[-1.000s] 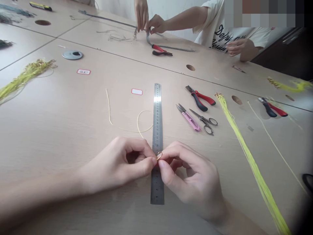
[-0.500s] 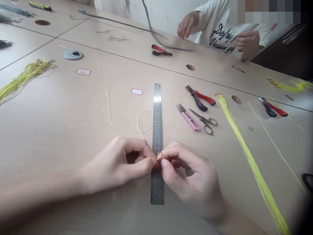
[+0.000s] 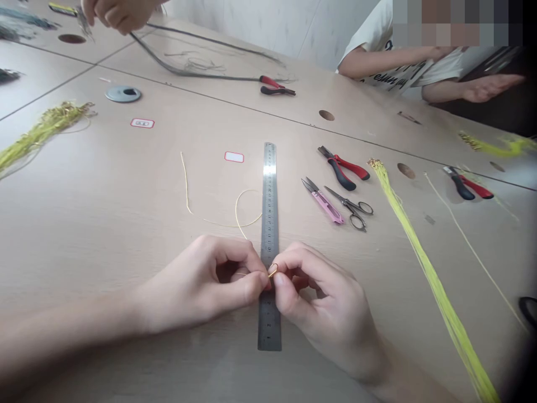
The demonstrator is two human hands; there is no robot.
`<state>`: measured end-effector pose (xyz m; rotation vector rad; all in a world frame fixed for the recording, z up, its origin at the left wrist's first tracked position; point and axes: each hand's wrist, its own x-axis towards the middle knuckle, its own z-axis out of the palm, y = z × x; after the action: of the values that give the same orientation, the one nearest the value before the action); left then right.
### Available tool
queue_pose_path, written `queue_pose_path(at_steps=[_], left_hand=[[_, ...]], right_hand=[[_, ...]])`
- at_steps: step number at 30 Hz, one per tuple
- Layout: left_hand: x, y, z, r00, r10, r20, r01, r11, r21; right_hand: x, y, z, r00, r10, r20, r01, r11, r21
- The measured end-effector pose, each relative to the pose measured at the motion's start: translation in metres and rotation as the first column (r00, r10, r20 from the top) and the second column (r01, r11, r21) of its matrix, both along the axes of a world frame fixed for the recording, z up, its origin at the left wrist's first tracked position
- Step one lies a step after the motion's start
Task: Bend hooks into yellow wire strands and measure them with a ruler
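Note:
Fingertips of my left hand (image 3: 226, 277) pinch a thin yellow cord (image 3: 237, 212), which curls away across the table on the far side of that hand. Thumb and forefinger of my right hand (image 3: 323, 302) are closed at a small gold-coloured loop (image 3: 274, 269), right where the cord leaves the left fingertips. Whether the loop is metal or cord, I cannot tell. Beneath both hands a steel ruler (image 3: 269, 224) lies lengthwise, pointing away from me. The fingers hide part of the ruler and the cord's short end.
Right of the ruler lie red-and-black pliers (image 3: 344, 168), pink thread snips (image 3: 323, 202) and small scissors (image 3: 354, 210). Yellow cord bundles (image 3: 419, 252) lie at right and left. Across the table, a co-worker's hand (image 3: 495, 88) shows; another person's hand (image 3: 119, 12) holds dark cords at the top left.
My hands stay nearly still, with the small loop tipped slightly. Another person's hand has come in at the top left, shifting the dark cords leftward; the co-worker opposite has moved both arms.

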<state>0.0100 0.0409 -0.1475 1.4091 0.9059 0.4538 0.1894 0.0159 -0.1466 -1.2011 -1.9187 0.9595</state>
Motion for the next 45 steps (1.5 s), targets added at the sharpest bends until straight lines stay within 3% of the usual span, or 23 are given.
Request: queue_pose_path(at_steps=[8, 19, 26, 31, 39, 45], left_hand=[[-0.0012, 0.0007, 0.0010, 1.000, 0.009, 0.007, -0.009, 1.000, -0.009], [-0.0009, -0.0007, 0.0021, 1.000, -0.025, -0.006, 0.025, 0.999, -0.032], [-0.0018, 0.0041, 0.0029, 0.992, 0.039, 0.121, -0.024, 0.993, -0.119], [-0.0011, 0.0049, 0.0031, 0.984, 0.072, 0.165, -0.051, 0.991, -0.126], [0.0000, 0.0053, 0.0054, 0.984, 0.086, 0.153, -0.057, 0.981, -0.184], [-0.0006, 0.0050, 0.0054, 0.995, 0.043, 0.095, -0.028, 0.988, -0.154]], right_hand=[[-0.0032, 0.0005, 0.0030, 0.996, -0.027, -0.084, 0.025, 0.999, -0.030], [-0.0016, 0.0017, 0.0015, 1.000, 0.017, -0.010, -0.018, 0.999, -0.035], [-0.0009, 0.0012, 0.0013, 0.990, -0.042, -0.136, 0.005, 0.965, -0.264], [0.0016, 0.0012, -0.0011, 0.980, -0.083, -0.180, 0.022, 0.948, -0.317], [-0.0023, 0.0028, 0.0040, 0.965, -0.082, -0.250, 0.003, 0.953, -0.302], [-0.0035, 0.0017, 0.0048, 0.968, -0.125, -0.217, 0.052, 0.947, -0.316]])
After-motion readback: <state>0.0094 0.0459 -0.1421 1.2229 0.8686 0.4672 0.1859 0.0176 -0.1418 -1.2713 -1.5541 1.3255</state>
